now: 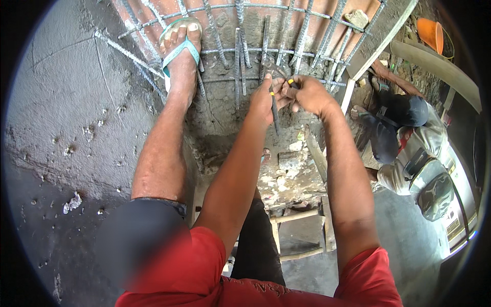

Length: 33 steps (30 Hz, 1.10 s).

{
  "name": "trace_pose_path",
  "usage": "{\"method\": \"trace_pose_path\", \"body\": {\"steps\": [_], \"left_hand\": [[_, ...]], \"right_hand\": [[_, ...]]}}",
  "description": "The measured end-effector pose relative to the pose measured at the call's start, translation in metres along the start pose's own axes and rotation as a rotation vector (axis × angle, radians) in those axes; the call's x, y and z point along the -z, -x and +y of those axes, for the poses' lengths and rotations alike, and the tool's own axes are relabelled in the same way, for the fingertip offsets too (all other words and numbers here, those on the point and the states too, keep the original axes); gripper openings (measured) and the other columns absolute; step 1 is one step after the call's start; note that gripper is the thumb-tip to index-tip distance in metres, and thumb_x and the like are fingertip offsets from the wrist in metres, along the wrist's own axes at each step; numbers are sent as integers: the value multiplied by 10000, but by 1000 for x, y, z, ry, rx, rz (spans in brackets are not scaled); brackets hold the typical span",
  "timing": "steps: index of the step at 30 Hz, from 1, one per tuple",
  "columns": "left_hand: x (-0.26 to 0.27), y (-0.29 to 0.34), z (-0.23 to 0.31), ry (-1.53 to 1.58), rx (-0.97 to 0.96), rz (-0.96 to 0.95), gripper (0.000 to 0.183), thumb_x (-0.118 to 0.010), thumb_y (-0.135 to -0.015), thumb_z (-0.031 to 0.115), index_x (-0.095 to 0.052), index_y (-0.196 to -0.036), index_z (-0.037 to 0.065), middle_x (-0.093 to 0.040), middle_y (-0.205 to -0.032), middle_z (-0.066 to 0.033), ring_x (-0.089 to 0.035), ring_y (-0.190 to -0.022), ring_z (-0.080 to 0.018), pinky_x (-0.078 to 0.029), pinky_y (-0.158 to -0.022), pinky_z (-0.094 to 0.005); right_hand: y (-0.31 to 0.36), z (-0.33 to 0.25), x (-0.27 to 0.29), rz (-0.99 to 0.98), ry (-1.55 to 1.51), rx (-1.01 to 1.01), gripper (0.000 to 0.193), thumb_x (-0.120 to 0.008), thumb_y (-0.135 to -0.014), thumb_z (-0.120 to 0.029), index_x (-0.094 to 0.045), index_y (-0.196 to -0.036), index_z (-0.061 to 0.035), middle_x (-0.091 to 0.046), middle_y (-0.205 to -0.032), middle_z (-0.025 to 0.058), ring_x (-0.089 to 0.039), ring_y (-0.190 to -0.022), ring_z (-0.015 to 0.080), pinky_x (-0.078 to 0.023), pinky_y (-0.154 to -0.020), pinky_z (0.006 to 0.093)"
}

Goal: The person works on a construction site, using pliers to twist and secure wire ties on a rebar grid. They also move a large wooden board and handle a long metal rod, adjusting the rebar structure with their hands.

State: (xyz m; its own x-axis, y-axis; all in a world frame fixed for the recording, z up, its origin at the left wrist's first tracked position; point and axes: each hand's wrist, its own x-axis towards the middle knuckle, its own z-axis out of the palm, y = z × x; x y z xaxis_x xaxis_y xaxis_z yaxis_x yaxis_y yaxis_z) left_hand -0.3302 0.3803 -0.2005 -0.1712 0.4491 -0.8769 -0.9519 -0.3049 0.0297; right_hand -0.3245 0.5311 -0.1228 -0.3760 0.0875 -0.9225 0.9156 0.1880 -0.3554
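Pincers with dark handles and yellow bands (274, 108) are spread between my two hands, close to the steel bars. My left hand (261, 102) holds one handle along the thumb side, its end pointing down toward me. Around the other handle, near its yellow band, the fingers of my right hand (314, 95) are closed. The dark jaws sit just above my left fingertips, beside an upright bar (265, 38); whether they grip anything is too small to tell. A curved grid of rebar (239, 25) crosses the rough concrete just beyond my hands.
My foot in a teal flip-flop (176, 59) rests by the bars at left. Grey concrete (76, 102) spreads left. A stone (356, 19) lies at the upper right, near an orange bucket (429, 35). A person in a dark cap (411, 110) is low at right. A wooden ladder (296, 216) stands below.
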Motion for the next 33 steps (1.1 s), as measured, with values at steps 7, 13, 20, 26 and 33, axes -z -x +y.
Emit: {"method": "trace_pose_path", "body": {"steps": [7, 13, 20, 26, 33], "left_hand": [[-29, -12, 5, 88, -22, 58, 621, -317, -1102, 467, -496, -1349, -74, -646, -1141, -136, -674, -979, -229, -606, -872, -441], [-33, -12, -2, 183, -6, -88, 579, -304, -1110, 444, -477, -1379, -38, -611, -1064, -89, -639, -972, -217, -566, -963, -495], [-43, -18, 3, 272, -3, -199, 640, -198, -1110, 472, -411, -1465, -16, -598, -1221, -109, -603, -1120, -250, -509, -1056, -525], [-58, -9, 1, 337, 7, -200, 655, -176, -1109, 464, -316, -1522, -23, -491, -1474, -165, -508, -1343, -310, -436, -1137, -557], [-53, -22, 4, 408, -30, -235, 658, -152, -1104, 483, -362, -1511, 11, -528, -1441, -143, -526, -1328, -279, -444, -1128, -509]], "right_hand": [[-22, -20, 27, -71, 152, -25, 265, -724, -928, -213, -688, -1082, 0, -735, -846, 62, -617, -567, 118, -476, -582, 285], [-20, -17, 46, -142, 152, -28, 262, -740, -872, -243, -697, -1033, -40, -715, -829, 47, -609, -614, 126, -459, -532, 303], [-33, -34, 63, -183, 199, -37, 321, -755, -852, -194, -696, -1111, -14, -672, -751, 50, -550, -554, 117, -409, -471, 270], [-41, -60, 79, -249, 466, -72, 253, -751, -888, -135, -670, -1090, -6, -691, -770, 42, -482, -471, 80, -348, -392, 238], [-52, -70, 68, -301, 482, -113, 279, -683, -942, -68, -598, -1170, 68, -744, -1037, 180, -772, -870, 230, -420, -415, 252]]}}
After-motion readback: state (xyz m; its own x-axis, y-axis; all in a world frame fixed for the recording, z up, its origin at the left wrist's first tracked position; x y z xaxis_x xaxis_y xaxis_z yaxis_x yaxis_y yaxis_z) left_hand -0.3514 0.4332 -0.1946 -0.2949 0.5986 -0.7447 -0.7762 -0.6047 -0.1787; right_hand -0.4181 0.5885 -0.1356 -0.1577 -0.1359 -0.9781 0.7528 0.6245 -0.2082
